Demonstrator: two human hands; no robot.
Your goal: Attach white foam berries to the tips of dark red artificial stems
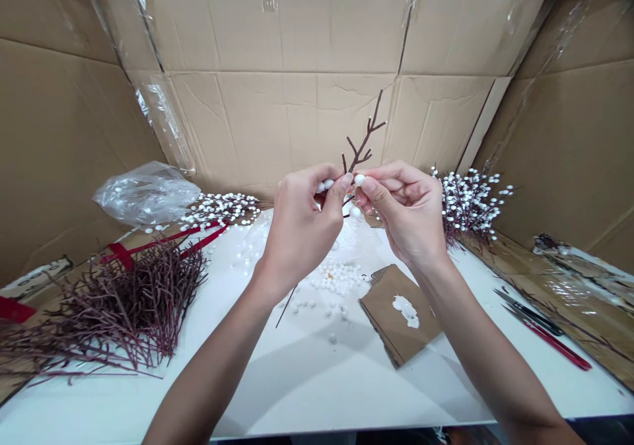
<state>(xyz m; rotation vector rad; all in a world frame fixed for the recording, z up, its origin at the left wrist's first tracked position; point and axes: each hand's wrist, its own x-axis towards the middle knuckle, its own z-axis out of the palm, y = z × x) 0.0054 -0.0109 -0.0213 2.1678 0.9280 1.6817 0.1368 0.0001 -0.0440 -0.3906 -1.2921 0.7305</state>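
Note:
My left hand [310, 217] is closed on a thin brown artificial twig [363, 142], which rises above the fingers with several short side branches. White balls [324, 185] also show between the left fingers, and the twig's thin lower end [284, 308] pokes out below that hand. Pinched between my right thumb and forefinger is a white ball [359, 180], held against the twig close to the left fingertips. My right hand [409, 210] has its other fingers curled. Another white ball [355, 212] sits on a lower side branch between the hands.
Loose white balls [337, 278] lie mid-table. A cardboard piece [396, 339] bears a white blob [407, 311]. Bare twigs [133, 306] heap up at left; white-berried bunches lie left [222, 210] and right [470, 204]. Scissors-like tools [542, 333] rest at right. Cardboard walls [292, 121] enclose the table.

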